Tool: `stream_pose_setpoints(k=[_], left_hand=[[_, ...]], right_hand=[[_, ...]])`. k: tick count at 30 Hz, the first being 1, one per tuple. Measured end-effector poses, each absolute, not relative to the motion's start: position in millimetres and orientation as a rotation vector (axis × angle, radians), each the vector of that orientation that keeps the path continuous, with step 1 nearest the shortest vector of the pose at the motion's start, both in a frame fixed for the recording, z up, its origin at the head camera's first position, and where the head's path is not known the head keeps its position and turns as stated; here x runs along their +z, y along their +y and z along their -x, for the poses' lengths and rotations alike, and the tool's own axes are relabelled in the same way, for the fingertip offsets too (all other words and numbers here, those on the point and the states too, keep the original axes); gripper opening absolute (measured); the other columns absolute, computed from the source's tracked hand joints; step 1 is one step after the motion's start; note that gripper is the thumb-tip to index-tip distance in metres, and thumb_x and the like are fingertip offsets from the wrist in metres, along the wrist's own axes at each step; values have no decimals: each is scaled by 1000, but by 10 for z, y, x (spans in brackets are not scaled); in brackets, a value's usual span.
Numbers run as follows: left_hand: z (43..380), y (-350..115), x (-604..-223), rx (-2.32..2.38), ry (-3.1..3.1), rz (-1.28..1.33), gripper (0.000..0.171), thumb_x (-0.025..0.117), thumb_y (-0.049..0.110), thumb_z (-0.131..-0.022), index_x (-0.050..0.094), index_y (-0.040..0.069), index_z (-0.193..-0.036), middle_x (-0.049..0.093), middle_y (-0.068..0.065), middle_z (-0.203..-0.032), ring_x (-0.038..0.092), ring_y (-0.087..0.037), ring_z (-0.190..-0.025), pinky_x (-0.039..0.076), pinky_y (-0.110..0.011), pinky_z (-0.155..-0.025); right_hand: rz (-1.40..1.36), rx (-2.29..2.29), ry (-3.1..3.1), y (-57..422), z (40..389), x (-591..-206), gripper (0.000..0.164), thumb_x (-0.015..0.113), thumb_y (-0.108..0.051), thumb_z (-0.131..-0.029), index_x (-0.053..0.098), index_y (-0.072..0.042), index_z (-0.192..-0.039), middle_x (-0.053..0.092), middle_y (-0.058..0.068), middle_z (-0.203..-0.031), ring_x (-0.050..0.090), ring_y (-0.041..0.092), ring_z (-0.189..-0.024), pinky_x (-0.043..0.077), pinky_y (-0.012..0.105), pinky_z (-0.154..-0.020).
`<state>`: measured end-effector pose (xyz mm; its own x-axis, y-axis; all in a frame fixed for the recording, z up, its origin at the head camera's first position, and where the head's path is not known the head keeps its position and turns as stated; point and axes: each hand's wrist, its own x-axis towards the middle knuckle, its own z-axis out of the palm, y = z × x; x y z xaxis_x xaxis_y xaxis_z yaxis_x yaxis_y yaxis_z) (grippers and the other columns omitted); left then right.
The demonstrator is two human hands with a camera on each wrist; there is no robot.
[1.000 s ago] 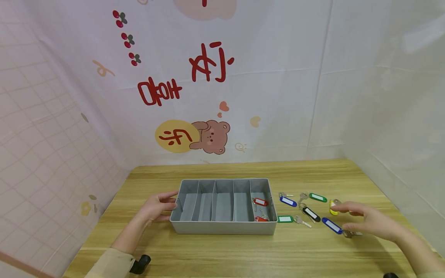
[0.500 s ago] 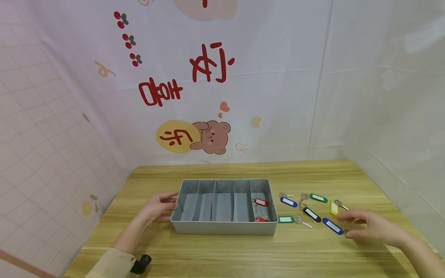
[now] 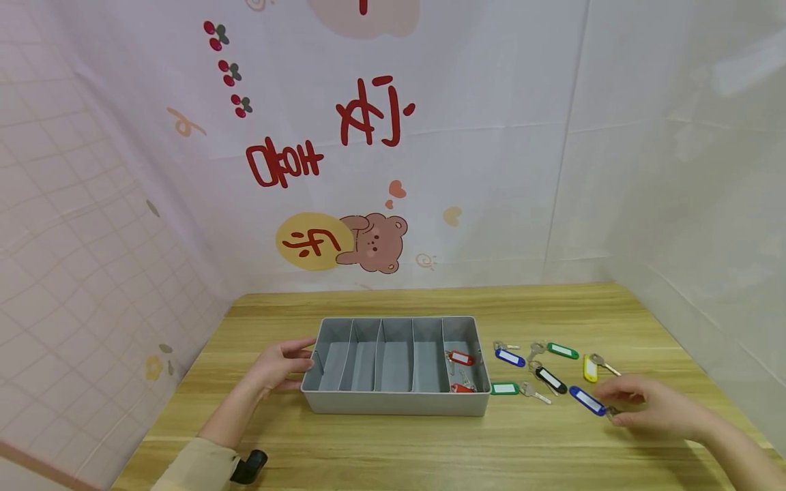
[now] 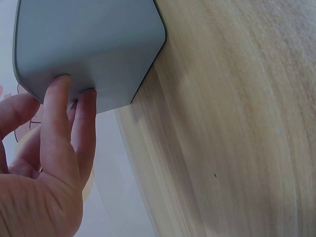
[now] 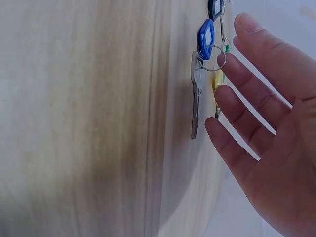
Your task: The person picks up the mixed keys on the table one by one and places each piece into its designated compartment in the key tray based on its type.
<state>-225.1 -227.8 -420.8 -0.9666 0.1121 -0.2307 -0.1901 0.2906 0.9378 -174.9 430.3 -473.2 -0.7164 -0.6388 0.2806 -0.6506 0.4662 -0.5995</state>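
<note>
A grey tray with five narrow compartments [image 3: 396, 403] stands on the table, several red-tagged keys [image 3: 461, 358] in its right-hand one. My left hand [image 3: 279, 367] rests at its left end; in the left wrist view, fingertips [image 4: 60, 84] touch the outer wall. To the right, my right hand [image 3: 660, 407] hovers low over a key [image 5: 195, 98] with a blue tag [image 3: 587, 400]. Seen from the right wrist, its fingers are spread and slightly bent, right by the split ring, pinching nothing. In the head view the hand hides most of that key.
Between tray and right hand lie keys with another blue tag [image 3: 510, 357], a black tag [image 3: 550, 380], two green tags [image 3: 505, 389] and a yellow tag [image 3: 590, 369]. A printed white cloth [image 3: 491, 170] hangs behind the wooden table [image 3: 381, 450] and along its sides.
My right hand has drawn back from the yellow-tagged key, toward the front and down to the blue-tagged one, uncovering the yellow tag's key. My left hand and the tray keep their place.
</note>
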Motion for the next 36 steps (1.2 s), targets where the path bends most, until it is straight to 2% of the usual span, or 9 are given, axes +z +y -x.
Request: stream_pose_setpoints(k=[6, 16, 24, 36], left_hand=[[2253, -2272, -4209, 1739, 2314, 76, 58, 65, -3, -91, 47, -1, -145, 55, -30, -130, 66, -30, -96, 60, -42, -70], [2254, -2275, -4217, 1734, 2313, 67, 58, 66, -2, -91, 46, -1, -146, 55, -29, -129, 67, -28, -95, 60, -42, -70], [2259, -2277, -4219, 1736, 2309, 72, 58, 65, -2, -91, 46, -2, -146, 53, -30, -131, 66, -30, -98, 60, -43, -71], [2264, -2278, -4215, 1740, 2309, 94, 57, 65, -2, -91, 47, -2, -145, 54, -30, -129, 66, -29, -96, 60, -42, -70]], right_hand=[[-1193, 1142, -2673, 4300, 1768, -4761, 39, 78, 5, -80, 68, -9, -115, 67, -1, -110, 62, 4, -96, 51, 20, -72], [-1220, 1189, -2648, 4272, 1797, -4818, 38, 77, 11, -77, 68, -7, -110, 68, -4, -106, 63, 4, -92, 52, 19, -71], [-1168, 1260, -2700, 4273, 1808, -4807, 26, 75, 9, -81, 67, -2, -104, 69, 0, -99, 65, 4, -90, 53, 18, -71], [-1122, 1213, -2720, 4265, 1821, -4833, 25, 68, 15, -83, 66, -9, -91, 66, -2, -80, 60, 3, -72, 51, 22, -57]])
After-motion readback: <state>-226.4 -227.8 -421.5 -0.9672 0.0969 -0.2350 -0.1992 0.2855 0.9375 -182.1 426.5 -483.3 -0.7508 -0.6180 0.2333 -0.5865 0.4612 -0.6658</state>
